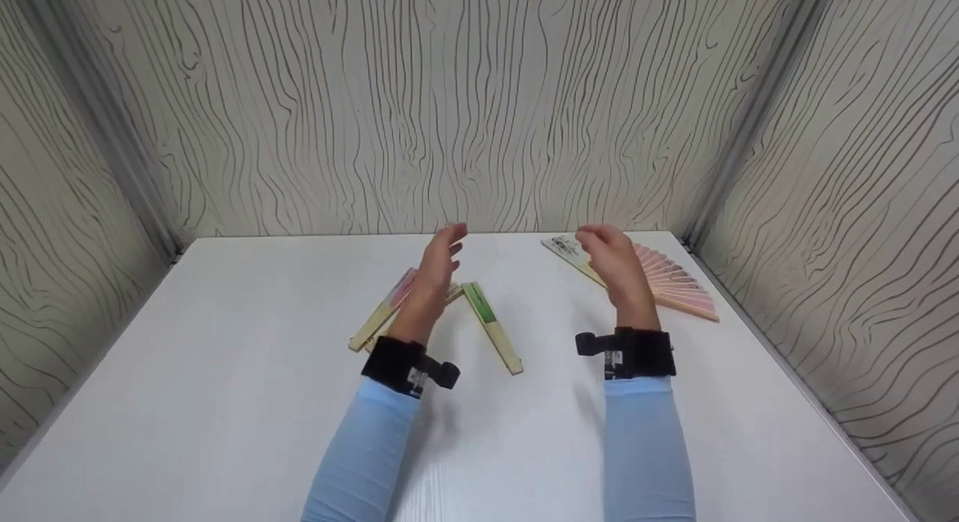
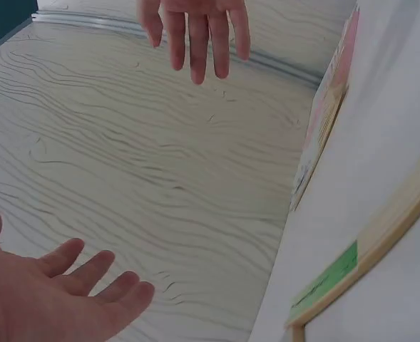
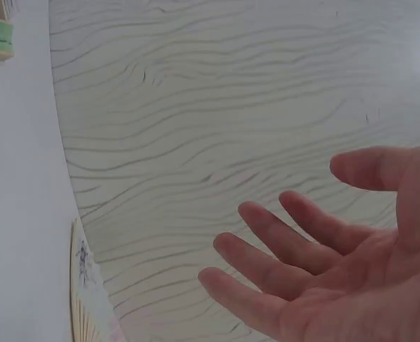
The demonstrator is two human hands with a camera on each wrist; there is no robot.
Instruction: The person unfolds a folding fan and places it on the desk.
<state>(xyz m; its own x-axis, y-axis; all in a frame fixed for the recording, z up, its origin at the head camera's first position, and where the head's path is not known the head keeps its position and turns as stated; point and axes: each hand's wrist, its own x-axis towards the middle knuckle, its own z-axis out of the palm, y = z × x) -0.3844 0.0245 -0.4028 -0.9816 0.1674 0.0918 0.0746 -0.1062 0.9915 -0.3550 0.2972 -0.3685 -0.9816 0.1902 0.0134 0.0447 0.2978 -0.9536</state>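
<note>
Both hands are held up above the white table, palms facing each other, with nothing in them. My left hand (image 1: 432, 271) hovers over a folded hand fan with a pink part (image 1: 383, 310), covering some of it and of another folded fan beneath. Just right of that hand lies a folded fan with a green part (image 1: 492, 327). My right hand (image 1: 616, 261) is raised in front of a spread pink fan (image 1: 673, 280) at the back right, hiding its middle. In the right wrist view the fingers (image 3: 259, 274) are spread and relaxed.
The white table (image 1: 247, 372) is enclosed by wood-grain patterned panels, with a back wall (image 1: 419, 117) and a side wall (image 1: 861, 207) at the right. Each wrist wears a black strap (image 1: 649, 351) with a small camera.
</note>
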